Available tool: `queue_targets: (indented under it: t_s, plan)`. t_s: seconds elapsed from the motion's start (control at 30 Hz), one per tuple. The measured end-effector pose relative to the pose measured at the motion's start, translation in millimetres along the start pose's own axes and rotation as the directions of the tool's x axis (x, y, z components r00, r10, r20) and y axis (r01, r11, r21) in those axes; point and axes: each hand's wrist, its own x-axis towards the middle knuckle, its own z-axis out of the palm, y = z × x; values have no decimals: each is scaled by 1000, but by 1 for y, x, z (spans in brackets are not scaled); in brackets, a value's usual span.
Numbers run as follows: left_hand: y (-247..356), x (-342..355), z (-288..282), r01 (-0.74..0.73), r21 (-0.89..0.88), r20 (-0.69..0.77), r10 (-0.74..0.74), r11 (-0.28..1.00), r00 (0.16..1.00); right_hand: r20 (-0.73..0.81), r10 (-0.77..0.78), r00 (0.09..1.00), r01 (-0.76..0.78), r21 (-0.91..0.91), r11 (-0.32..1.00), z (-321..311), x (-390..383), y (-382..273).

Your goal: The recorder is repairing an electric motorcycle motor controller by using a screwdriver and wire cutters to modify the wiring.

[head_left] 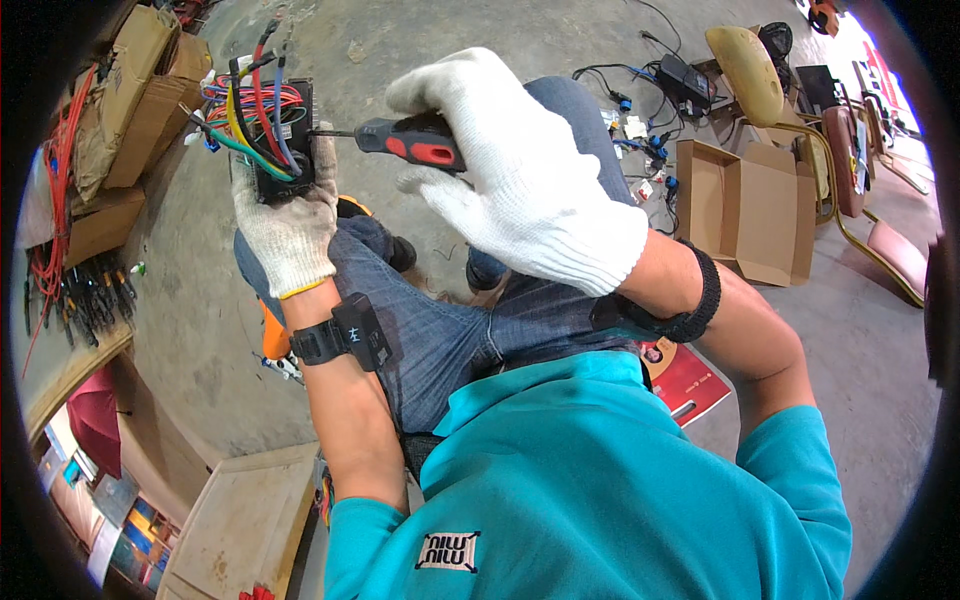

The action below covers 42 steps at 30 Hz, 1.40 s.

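In my gloved left hand (285,235) I hold a black box-shaped electrical unit (268,178), with the fingers wrapped round its lower part and sides. Thick red, yellow, green, blue and black wires (262,105) arch over its face, and thinner red wires bunch behind them. My right hand (500,170), in a white knit glove, grips a screwdriver (410,140) with a grey and red handle. Its shaft points left, and the tip is at the right edge of the black unit. Whether the tip sits in a screw cannot be made out.
An open cardboard box (745,210) lies on the floor at right, near cables, blue connectors and a black power adapter (685,82). Chairs (750,75) stand farther right. At left, cardboard cartons (135,110), red wires (60,190) and black cables (90,305) crowd a bench.
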Motion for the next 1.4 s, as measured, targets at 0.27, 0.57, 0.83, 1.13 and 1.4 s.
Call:
queue_targets:
  t_s: [0.27, 0.57, 0.83, 1.13, 1.4]
  plan:
    - [-5, -5, 11, -99, 94, -61, 105, 991, 993, 213, 293, 932, -253, -196, 948, -13, 15, -7]
    - [-15, -11, 27, -130, 159, -259, 169, 979, 951, -52, 27, 998, -29, -55, 998, -15, 14, -9]
    - [-1, -1, -2, 10, 36, -24, -9, 999, 1000, -41, -177, 983, 169, -157, 973, -13, 18, 7]
    - [0, -3, -2, 26, 11, 12, -26, 1000, 1000, 194, 90, 977, -55, -177, 983, -15, 15, -9]
    - [1, -3, -1, 70, 40, -43, -68, 997, 997, 114, 149, 982, -139, -93, 986, -19, 18, -20]
